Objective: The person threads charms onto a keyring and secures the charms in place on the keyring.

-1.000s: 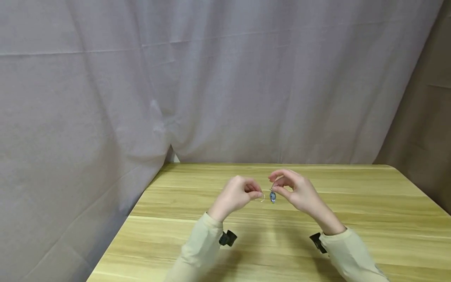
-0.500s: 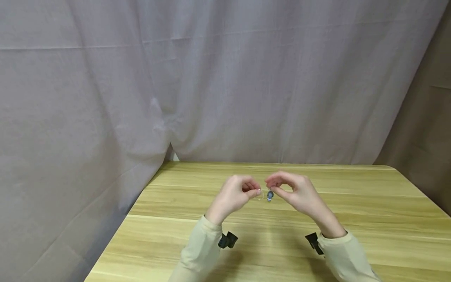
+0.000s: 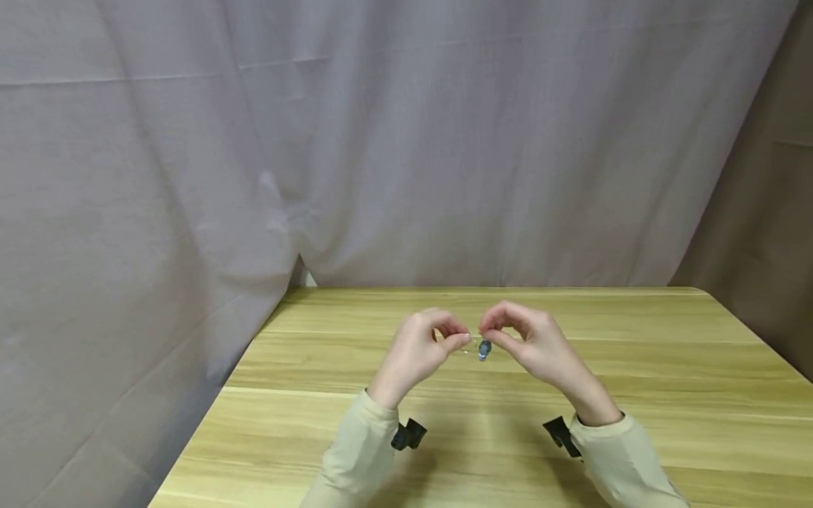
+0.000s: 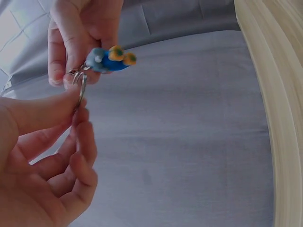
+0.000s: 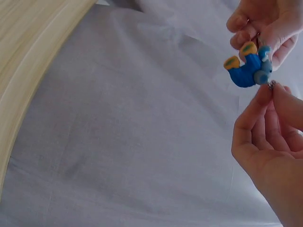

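My left hand [image 3: 416, 353] pinches a thin metal key ring [image 4: 83, 91] between thumb and index finger, above the table. Facing it, my right hand [image 3: 540, 347] pinches the short metal chain [image 5: 271, 84] of a small keychain figurine [image 3: 485, 350] with its fingertips. The figurine has a grey-blue head, a bright blue body [image 5: 245, 74] and yellow-orange feet [image 4: 116, 53], and it hangs just below the right fingertips. In the left wrist view, ring and chain meet right at the fingertips of both hands. Part of the ring is hidden under the left thumb.
Below the hands lies a light wood-grain table [image 3: 483, 451]. A grey curtain [image 3: 406, 155] hangs behind its far edge and along the left side. Black wrist cameras [image 3: 408, 434] sit at both light-coloured sleeves.
My right hand has shifted slightly left with the figurine, bringing it nearer the ring. The left hand keeps its pinch, and the ring now shows at a different angle.
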Tool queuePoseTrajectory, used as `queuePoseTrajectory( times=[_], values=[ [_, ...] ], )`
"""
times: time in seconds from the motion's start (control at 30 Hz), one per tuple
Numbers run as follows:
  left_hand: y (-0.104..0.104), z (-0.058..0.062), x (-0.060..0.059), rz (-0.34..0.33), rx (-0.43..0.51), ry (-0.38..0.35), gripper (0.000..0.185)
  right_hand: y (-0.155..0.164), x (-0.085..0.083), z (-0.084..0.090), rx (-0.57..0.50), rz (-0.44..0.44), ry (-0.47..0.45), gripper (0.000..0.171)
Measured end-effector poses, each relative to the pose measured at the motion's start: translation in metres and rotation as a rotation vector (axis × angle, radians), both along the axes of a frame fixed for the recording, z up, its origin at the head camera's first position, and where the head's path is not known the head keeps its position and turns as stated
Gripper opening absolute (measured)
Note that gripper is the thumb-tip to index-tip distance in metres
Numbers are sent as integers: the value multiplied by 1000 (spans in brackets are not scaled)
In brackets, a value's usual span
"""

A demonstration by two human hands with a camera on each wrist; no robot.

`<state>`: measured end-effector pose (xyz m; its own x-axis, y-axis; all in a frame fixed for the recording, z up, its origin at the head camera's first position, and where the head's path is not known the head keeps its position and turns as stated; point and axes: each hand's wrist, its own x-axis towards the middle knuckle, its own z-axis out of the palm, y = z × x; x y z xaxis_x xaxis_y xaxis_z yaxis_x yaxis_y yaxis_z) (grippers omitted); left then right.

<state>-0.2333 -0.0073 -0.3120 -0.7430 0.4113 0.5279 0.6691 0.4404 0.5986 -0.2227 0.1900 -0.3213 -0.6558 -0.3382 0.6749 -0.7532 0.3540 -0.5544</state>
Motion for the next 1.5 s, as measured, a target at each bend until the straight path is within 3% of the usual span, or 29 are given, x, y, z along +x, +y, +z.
queuePoseTrajectory(
  times=[0.23, 0.63, 0.93, 1.5],
  values=[
    [-2, -4, 1, 41, 64, 12, 8, -5, 3, -3, -57, 47, -26, 12],
    [-2, -5, 4, 52, 115, 88, 11, -10, 5, -2, -133, -33, -70, 15],
    [3, -7, 8, 78, 118, 169, 11, -10, 5, -1, -157, -43, -103, 11],
    [6, -5, 9, 54, 86, 133, 9, -8, 4, 0, -149, -18, -134, 8]
  ],
)
